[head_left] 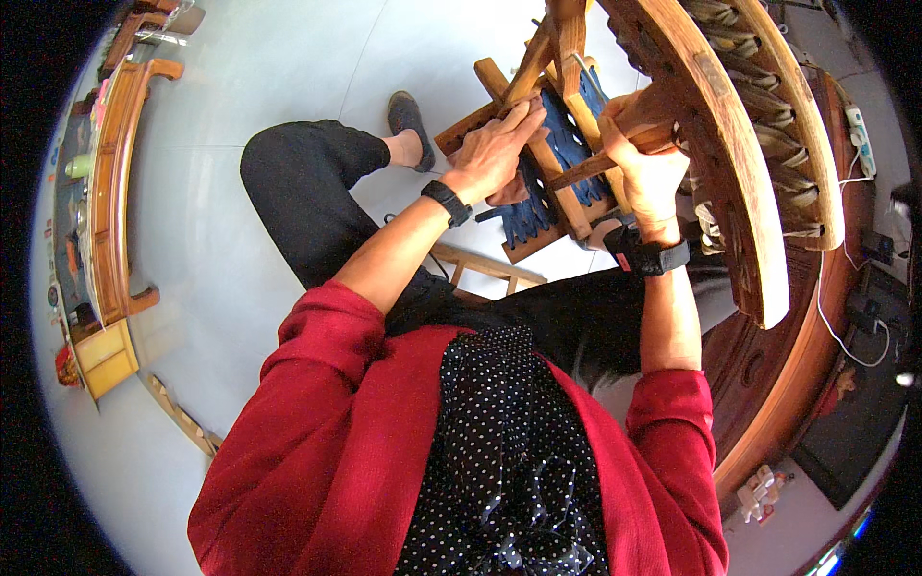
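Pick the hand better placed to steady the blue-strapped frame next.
Likely the left hand: it is right at the blue-strapped wooden frame, fingers extended. The right hand looks occupied, its fingers wrapped around a wooden bar.

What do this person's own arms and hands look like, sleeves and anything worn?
The left hand and right hand are gloveless. The red left sleeve and red right sleeve stop short of the wrists. A black left wristband and black right wristband show.

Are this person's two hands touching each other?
Apart: the head view plainly shows blue straps in the gap between the left hand and the right hand.
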A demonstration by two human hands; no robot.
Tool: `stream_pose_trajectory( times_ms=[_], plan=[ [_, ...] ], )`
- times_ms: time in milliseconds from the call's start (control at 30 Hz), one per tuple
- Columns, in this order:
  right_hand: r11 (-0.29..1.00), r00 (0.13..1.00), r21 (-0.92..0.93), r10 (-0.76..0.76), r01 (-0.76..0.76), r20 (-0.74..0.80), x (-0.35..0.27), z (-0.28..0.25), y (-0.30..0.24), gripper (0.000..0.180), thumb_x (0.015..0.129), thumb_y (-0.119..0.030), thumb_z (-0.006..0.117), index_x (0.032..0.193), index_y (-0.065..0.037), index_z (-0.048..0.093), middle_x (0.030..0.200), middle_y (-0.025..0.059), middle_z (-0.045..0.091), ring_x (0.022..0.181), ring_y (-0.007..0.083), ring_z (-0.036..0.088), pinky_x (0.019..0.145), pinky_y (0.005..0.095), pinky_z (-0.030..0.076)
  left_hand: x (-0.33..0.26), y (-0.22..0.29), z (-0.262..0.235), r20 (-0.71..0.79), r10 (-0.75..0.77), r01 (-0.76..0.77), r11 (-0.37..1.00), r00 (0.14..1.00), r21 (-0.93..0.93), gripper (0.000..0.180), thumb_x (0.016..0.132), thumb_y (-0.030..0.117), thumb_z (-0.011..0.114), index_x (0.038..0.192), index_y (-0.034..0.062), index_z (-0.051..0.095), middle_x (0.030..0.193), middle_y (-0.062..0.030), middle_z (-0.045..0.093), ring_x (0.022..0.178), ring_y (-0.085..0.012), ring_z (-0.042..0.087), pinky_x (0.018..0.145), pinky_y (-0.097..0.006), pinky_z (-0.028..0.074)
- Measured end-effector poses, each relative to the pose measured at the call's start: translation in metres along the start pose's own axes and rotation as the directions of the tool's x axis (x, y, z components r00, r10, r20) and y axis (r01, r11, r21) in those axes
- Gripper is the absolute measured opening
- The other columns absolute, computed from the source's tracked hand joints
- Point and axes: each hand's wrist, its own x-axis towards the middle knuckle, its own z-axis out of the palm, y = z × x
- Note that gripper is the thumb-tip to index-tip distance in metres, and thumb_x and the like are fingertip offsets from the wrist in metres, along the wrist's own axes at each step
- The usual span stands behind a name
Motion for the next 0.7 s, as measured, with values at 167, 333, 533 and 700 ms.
stream_pose_trajectory(
  times_ms=[167, 333, 533, 700],
  plan=[
    [0.996, 0.996, -0.039, -0.086, 0.085, -0.029, 0.002, 0.000, 0.002, 0.019, 0.076, 0.003, 0.075, 0.090, -0.004, 0.065, 0.089, 0.0024, 0.067, 0.075, 0.0100, 0.062, 0.069, 0.0260, 0.053, -0.009, -0.006, -0.004, 0.289, -0.219, 0.227, 0.974, 0.932, 0.007, 0.083, 0.077, -0.013, 0.052, 0.152, 0.0157, 0.035, 0.157, -0.0161, 0.033, 0.116, -0.0397, 0.060, 0.095, -0.046, 0.054],
    [0.999, 0.999, 0.016, -0.037, 0.037, -0.005, 0.002, 0.002, 0.002, 0.018, 0.076, 0.005, 0.074, 0.089, -0.003, 0.064, 0.088, 0.0040, 0.067, 0.074, 0.0121, 0.064, 0.068, 0.0264, 0.053, 0.001, -0.005, -0.008, 0.169, -0.088, 0.095, 0.995, 0.982, -0.036, 0.077, 0.077, -0.012, 0.052, 0.149, 0.0146, 0.040, 0.156, -0.0135, 0.036, 0.119, -0.0389, 0.058, 0.093, -0.044, 0.054],
    [0.999, 0.999, 0.014, -0.041, 0.041, -0.027, 0.003, 0.002, -0.001, 0.019, 0.075, 0.003, 0.075, 0.089, -0.005, 0.064, 0.087, 0.0021, 0.066, 0.076, 0.0101, 0.062, 0.072, 0.0263, 0.052, -0.006, -0.003, -0.018, 0.195, -0.167, 0.178, 0.983, 0.966, -0.038, 0.078, 0.076, -0.013, 0.053, 0.148, 0.0141, 0.041, 0.153, -0.0150, 0.040, 0.120, -0.0378, 0.058, 0.095, -0.043, 0.054],
    [0.998, 1.000, 0.059, 0.026, -0.027, 0.017, 0.000, 0.003, -0.003, 0.019, 0.076, 0.003, 0.075, 0.091, -0.005, 0.065, 0.088, 0.0013, 0.066, 0.078, 0.0102, 0.062, 0.076, 0.0265, 0.052, -0.003, -0.006, -0.008, 0.001, 0.031, -0.030, 0.998, 1.000, -0.054, 0.071, 0.077, -0.012, 0.054, 0.144, 0.0116, 0.046, 0.155, -0.0113, 0.037, 0.120, -0.0381, 0.057, 0.094, -0.042, 0.054]
  ],
)
